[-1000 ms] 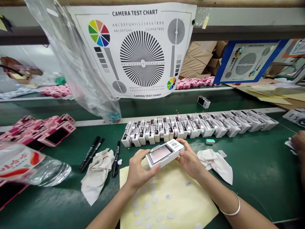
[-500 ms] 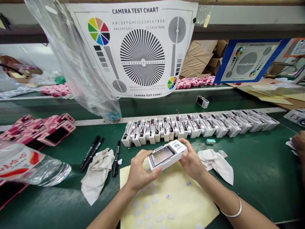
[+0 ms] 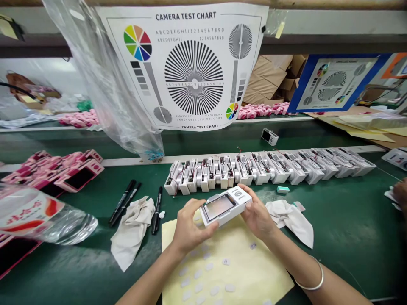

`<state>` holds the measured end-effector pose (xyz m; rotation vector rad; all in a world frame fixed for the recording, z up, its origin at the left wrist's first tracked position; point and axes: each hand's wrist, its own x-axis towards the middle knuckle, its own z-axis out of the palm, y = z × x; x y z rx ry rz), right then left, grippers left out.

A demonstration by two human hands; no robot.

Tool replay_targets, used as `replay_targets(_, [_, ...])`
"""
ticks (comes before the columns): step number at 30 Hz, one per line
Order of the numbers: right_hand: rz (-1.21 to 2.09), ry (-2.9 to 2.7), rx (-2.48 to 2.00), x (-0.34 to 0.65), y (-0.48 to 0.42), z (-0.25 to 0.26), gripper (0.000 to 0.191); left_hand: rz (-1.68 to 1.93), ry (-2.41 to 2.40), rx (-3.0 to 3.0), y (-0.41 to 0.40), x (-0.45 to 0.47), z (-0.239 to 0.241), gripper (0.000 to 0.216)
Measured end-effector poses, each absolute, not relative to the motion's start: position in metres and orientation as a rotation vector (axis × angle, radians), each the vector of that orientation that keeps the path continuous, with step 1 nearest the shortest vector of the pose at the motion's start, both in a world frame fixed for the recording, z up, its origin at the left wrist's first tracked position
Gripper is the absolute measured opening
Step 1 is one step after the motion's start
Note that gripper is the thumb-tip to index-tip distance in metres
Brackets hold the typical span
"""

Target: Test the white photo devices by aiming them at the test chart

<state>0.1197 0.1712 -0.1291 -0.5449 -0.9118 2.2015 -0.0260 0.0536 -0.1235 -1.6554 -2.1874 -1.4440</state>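
A white digital camera (image 3: 222,206) is held tilted above a yellow sheet (image 3: 241,271), its lit screen facing up toward me. My left hand (image 3: 192,226) grips its left end, thumb along the near edge. Around the right end, beside the round button pad, my right hand (image 3: 257,214) has its fingers closed. Small pale stickers (image 3: 215,290) are scattered over the sheet. Beyond my hands stands a row of opened white camera bodies (image 3: 244,169) with wires showing. Above them hangs a camera test chart (image 3: 194,63).
Black markers (image 3: 157,210) and a white cloth (image 3: 132,233) lie left, near a plastic bottle (image 3: 44,216) and pink cameras (image 3: 79,176). Another cloth (image 3: 291,220) and a small green-and-white block (image 3: 282,189) lie right. Someone else's hand (image 3: 401,195) shows at the right edge.
The whole view has shifted slightly, so things sit a little further right. Both hands keep their hold on the white camera, which stays in nearly the same pose.
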Motion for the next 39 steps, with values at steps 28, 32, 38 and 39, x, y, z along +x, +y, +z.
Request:
replay_targets(28, [1.967,-1.151,-0.680,0.114,0.179,-0.147,0.025,-0.689,-1.453,-1.484,0.050,-0.038,-0.118,0.052])
replay_targets(32, [1.824,-1.488,-0.767,0.118,0.183,-0.150,0.019,-0.813,-1.483,-1.383,0.045,-0.048,-0.111,0.054])
replay_targets(38, [1.555,-1.920,-0.794,0.124,0.179,-0.139,0.020,-1.135,-1.538,-1.392,0.041,-0.051,-0.113,0.051])
replay_targets(39, [1.566,-1.946,-0.729,0.127,0.177,-0.133,0.030,-1.197,-1.526,-1.425,0.041,-0.049,-0.115,0.052])
